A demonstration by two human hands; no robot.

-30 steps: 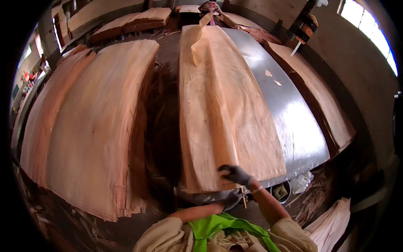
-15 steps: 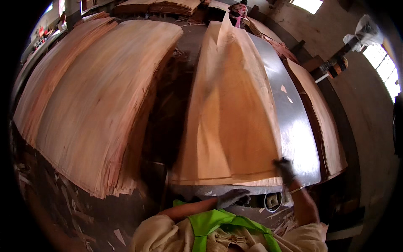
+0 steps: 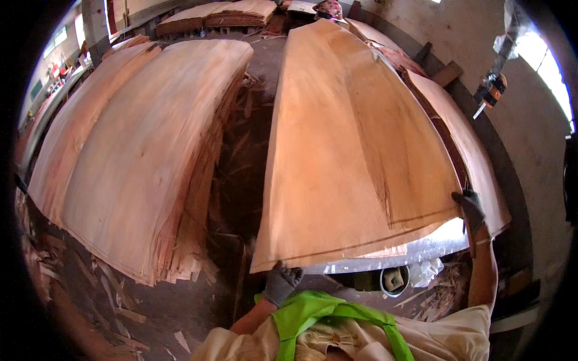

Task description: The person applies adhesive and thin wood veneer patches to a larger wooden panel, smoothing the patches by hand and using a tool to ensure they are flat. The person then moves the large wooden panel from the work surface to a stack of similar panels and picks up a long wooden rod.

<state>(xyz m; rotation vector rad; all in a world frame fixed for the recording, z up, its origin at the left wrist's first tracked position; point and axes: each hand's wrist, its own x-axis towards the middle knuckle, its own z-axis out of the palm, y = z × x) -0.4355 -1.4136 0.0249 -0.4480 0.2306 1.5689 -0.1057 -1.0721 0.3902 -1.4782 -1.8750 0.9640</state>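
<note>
A large, thin wood veneer sheet [image 3: 337, 156] spreads over the metal-topped table [image 3: 385, 260] before me, with a lengthwise fold or ripple on its right side. My right hand [image 3: 471, 209], in a dark glove, is closed on the sheet's near right corner, which is lifted above the bright metal. At the near left corner my gloved left hand [image 3: 282, 285] is closed on the edge; its fingertips are partly hidden. Most of the metal surface lies under the sheet, showing only along the front edge.
Tall veneer stacks [image 3: 144, 144] stand on the left across a dark gap littered with scraps. Another stack [image 3: 463, 138] runs along the right. A white bucket [image 3: 394, 280] and crumpled plastic [image 3: 425, 272] sit below the front edge. Someone [image 3: 328, 9] is at the far end.
My right hand has moved right and away, carrying the corner and spreading the folded sheet across the metal. My left hand has shifted left from below the table edge to the sheet's near left corner.
</note>
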